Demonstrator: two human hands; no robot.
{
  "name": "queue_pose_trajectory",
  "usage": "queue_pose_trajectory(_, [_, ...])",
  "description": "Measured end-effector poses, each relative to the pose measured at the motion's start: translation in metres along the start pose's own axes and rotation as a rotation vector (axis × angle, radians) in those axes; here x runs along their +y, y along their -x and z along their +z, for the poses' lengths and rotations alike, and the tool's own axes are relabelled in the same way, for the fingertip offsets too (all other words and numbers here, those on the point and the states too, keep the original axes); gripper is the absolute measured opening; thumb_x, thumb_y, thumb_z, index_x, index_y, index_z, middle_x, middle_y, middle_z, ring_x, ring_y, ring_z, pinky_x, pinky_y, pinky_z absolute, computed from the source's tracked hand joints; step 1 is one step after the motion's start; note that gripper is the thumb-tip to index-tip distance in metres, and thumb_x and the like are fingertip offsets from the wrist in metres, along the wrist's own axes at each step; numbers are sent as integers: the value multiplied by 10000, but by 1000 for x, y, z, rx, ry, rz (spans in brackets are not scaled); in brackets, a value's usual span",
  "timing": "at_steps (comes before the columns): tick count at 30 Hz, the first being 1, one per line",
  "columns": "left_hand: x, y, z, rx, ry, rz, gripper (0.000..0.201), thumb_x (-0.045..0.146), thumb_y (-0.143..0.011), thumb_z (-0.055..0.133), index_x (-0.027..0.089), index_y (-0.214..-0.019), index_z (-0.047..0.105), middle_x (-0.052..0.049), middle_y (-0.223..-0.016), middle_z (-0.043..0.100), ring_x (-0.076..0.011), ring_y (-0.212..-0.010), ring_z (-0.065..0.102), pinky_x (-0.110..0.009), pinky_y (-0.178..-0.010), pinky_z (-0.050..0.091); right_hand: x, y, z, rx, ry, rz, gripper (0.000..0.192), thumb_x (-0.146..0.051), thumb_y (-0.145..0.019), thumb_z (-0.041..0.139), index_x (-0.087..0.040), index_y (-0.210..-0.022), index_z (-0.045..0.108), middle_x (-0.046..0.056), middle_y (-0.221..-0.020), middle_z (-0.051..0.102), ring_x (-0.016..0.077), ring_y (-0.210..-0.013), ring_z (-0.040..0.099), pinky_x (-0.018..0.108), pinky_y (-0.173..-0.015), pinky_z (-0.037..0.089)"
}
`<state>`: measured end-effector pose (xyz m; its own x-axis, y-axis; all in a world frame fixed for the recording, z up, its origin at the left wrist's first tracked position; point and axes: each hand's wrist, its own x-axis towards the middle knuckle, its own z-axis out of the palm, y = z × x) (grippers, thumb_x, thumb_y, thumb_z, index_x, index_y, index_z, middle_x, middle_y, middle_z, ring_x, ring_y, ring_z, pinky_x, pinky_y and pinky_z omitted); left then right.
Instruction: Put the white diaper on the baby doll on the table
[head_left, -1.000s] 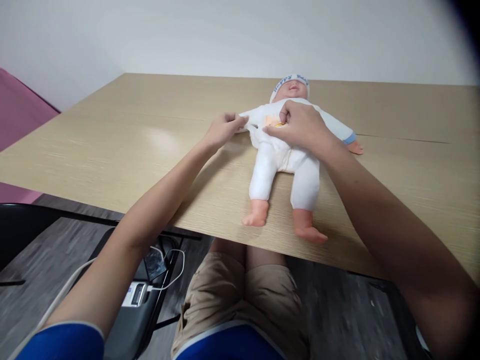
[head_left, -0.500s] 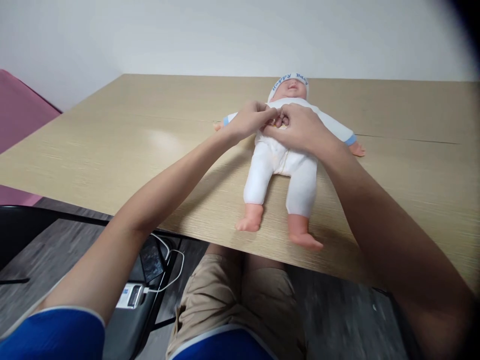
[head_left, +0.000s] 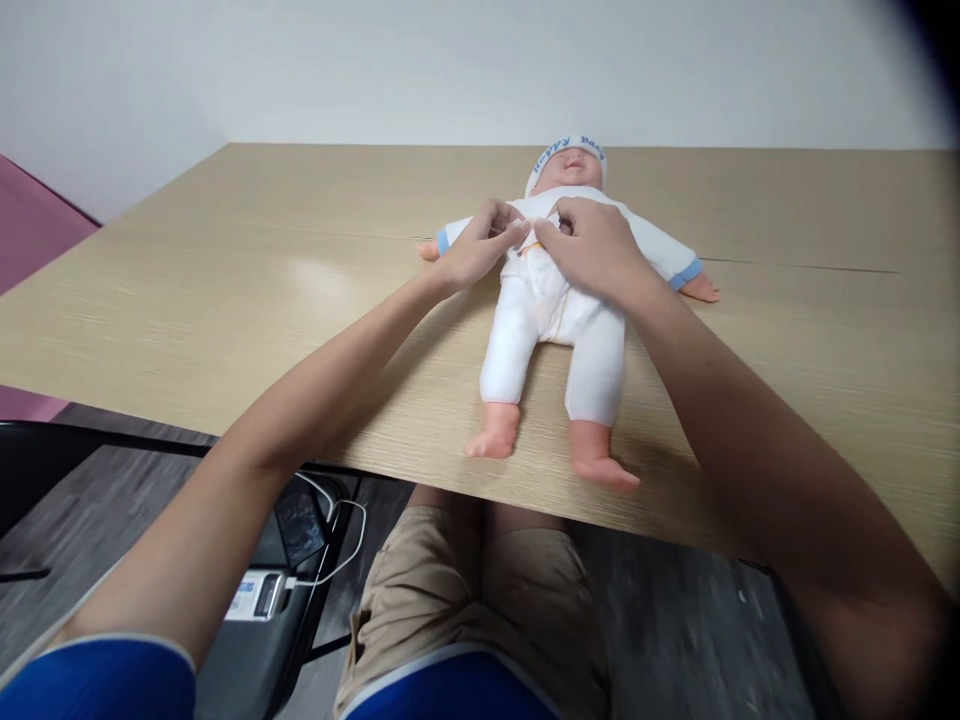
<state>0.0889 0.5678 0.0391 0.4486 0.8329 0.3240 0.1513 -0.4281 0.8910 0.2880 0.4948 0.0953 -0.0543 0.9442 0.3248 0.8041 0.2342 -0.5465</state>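
Observation:
On its back on the table lies a baby doll (head_left: pixel 596 370) in white clothes with blue cuffs, its feet toward me. The doll's lettered headband (head_left: pixel 570 143) is at the far end. Around its hips sits a white diaper (head_left: pixel 541 285), with a bit of yellow and orange at its waist. My left hand (head_left: pixel 484 243) pinches the diaper's upper edge at the doll's belly. Opposite it, my right hand (head_left: pixel 592 245) is closed with thumb and fingers on the same front edge. My fingers partly hide the waistband and belly.
The wooden table (head_left: pixel 225 260) reaches to a pale wall (head_left: pixel 450 70), with a seam across its top. Below its front edge, a black chair (head_left: pixel 240 665) holds a dark phone-like device (head_left: pixel 300 522) and a white device (head_left: pixel 259 594) with a cable. Pink panel (head_left: pixel 37 220) at left.
My hands have moved slightly apart at the doll's waist, showing more of the diaper's top edge. The whole view has shifted a little.

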Motion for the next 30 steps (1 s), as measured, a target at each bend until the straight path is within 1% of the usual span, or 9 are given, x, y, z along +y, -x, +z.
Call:
queue_pose_trajectory(4, [-3, -5, -1, -34, 26, -24, 281, 437, -1149, 715, 202, -1038, 609, -57, -1011, 610, -236, -1012, 674, -424, -1015, 550, -6, 3, -2, 12, 5, 24, 444, -305, -1071, 692, -197, -733, 426, 12, -756, 513, 142, -733, 365, 338, -790, 306])
queue_pose_trajectory(8, [-7, -6, 1, -16, 37, -23, 326, 473, -1138, 735, 207, -1003, 606, -49, -959, 583, -241, -984, 665, -452, -1019, 558, -8, 8, -3, 40, 20, 23, 410, -290, -1066, 705, -191, -754, 460, 4, -758, 541, 141, -743, 414, 340, -789, 284])
queue_pose_trajectory(11, [-8, -3, 5, 9, 49, -20, 343, 491, -1157, 709, 206, -1003, 594, -39, -928, 540, -235, -965, 655, -467, -1020, 559, -8, 10, -4, 55, 6, 15, 326, -304, -1050, 713, -205, -816, 509, 25, -838, 625, 159, -795, 494, 343, -833, 353])
queue_pose_trajectory(14, [-7, 0, 9, 29, 52, -17, 341, 497, -1169, 694, 209, -1030, 577, -31, -935, 516, -222, -976, 647, -457, -1028, 559, -5, 9, -5, 60, -26, 22, 233, -274, -1031, 697, -230, -906, 505, 49, -940, 692, 181, -845, 561, 347, -894, 425])
queue_pose_trajectory(18, [-7, 2, 12, 63, 45, -26, 332, 499, -1167, 690, 220, -1060, 544, -28, -951, 512, -219, -1005, 649, -436, -1009, 556, -1, 6, -2, 98, -58, 17, 206, -194, -993, 662, -250, -970, 464, 42, -964, 696, 211, -887, 638, 366, -937, 468])
queue_pose_trajectory(22, [-6, 3, 11, 121, -36, -56, 287, 462, -1143, 695, 227, -1077, 544, -51, -1005, 583, -240, -1042, 653, -451, -988, 549, 8, 3, 1, 119, -111, -6, 160, -238, -975, 646, -272, -1039, 504, 52, -987, 711, 260, -919, 699, 421, -974, 519])
queue_pose_trajectory(25, [2, 8, 10, 231, -144, -47, 335, 511, -1073, 755, 237, -1117, 566, -82, -1165, 655, -269, -1129, 630, -511, -1063, 518, 15, 2, 1, 131, -139, -3, 182, -298, -965, 669, -303, -1103, 552, 77, -1002, 728, 298, -955, 699, 462, -970, 547])
queue_pose_trajectory(27, [13, 15, 11, 308, -212, -9, 452, 642, -1005, 795, 262, -1137, 589, -85, -1274, 674, -285, -1160, 580, -552, -1113, 468, 17, 3, 0, 139, -147, -6, 228, -313, -951, 685, -326, -1148, 571, 83, -1002, 731, 310, -974, 688, 479, -977, 561])
queue_pose_trajectory(30, [38, 26, 18, 339, -270, 19, 538, 833, -972, 714, 337, -1158, 618, -77, -1292, 700, -327, -1208, 490, -578, -1093, 411, 14, 4, -4, 188, -156, -56, 251, -239, -913, 655, -309, -1141, 578, 87, -1080, 741, 285, -989, 689, 473, -1015, 569])
